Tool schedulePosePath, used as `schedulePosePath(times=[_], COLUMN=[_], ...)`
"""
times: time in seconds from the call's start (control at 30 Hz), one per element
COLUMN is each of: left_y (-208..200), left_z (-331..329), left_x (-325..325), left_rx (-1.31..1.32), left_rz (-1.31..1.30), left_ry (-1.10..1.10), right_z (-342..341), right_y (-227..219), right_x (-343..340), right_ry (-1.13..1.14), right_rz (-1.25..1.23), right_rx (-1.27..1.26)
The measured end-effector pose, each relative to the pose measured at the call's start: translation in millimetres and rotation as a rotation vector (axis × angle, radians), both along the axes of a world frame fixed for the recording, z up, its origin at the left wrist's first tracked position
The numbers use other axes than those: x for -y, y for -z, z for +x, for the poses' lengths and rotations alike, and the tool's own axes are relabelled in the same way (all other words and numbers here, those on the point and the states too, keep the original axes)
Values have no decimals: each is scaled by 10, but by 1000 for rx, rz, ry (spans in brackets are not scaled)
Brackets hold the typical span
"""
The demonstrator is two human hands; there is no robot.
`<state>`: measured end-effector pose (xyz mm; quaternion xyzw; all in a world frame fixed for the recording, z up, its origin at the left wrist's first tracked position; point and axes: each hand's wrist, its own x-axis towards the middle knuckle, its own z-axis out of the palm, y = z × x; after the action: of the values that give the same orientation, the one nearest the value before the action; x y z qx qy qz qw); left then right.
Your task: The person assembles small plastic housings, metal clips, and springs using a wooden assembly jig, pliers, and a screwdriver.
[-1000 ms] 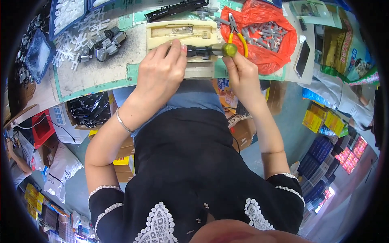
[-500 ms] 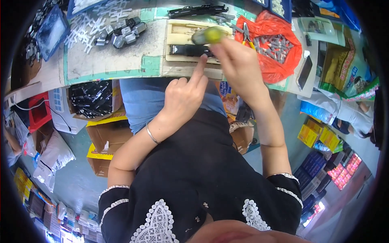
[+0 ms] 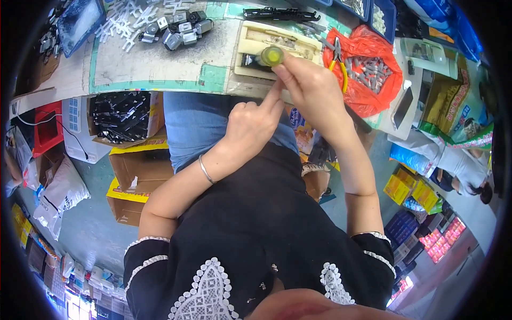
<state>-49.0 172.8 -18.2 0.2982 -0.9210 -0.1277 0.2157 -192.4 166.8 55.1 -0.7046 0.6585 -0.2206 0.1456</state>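
My right hand (image 3: 316,88) is closed on a screwdriver (image 3: 272,55) with a see-through yellow-green handle, seen almost end-on; its tip is hidden. The screwdriver stands over a long black part (image 3: 249,61) lying in the front slot of a cream-coloured fixture (image 3: 277,37). Just in front of the fixture, my left hand (image 3: 249,127) stretches its index finger toward the part while the other fingers curl loosely. That fingertip is hidden behind my right hand, so I cannot tell whether it touches the part.
Right of the fixture lie yellow-handled pliers (image 3: 338,61) and a red plastic bag (image 3: 385,88) of small grey pieces. Metal blocks (image 3: 181,32) and white plastic pieces (image 3: 128,24) lie to the left. A black assembly (image 3: 280,14) is behind the fixture, a phone (image 3: 402,109) at the right edge.
The screwdriver has swung from a blurred sideways slant to nearly end-on above the black part. The whole view has shifted, with the table contents now farther right.
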Motion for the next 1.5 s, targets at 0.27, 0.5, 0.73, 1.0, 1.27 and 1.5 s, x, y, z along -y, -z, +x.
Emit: schedulePosePath(times=[0.27, 0.5, 0.73, 1.0, 1.27, 1.5], left_y=[-7, -38, -208, -487, -430, -556], left_z=[56, 36, 47, -59, -154, -275], left_x=[-24, 51, 282, 574, 764, 702], left_rx=[26, -79, -248, -308, -22, -715], left_rz=[23, 71, 320, 325, 6, 1104], left_ry=[29, 53, 116, 151, 205, -16], right_z=[129, 82, -774, -2224, -1859, -1010], right_y=[6, 75, -60, 285, 209, 306], right_x=[143, 291, -162, -1024, -847, -426], right_ry=[-95, -56, 597, 1065, 794, 535], right_rz=[-6, 106, -179, -95, -218, 31], right_rx=[-60, 9, 268, -272, -234, -293])
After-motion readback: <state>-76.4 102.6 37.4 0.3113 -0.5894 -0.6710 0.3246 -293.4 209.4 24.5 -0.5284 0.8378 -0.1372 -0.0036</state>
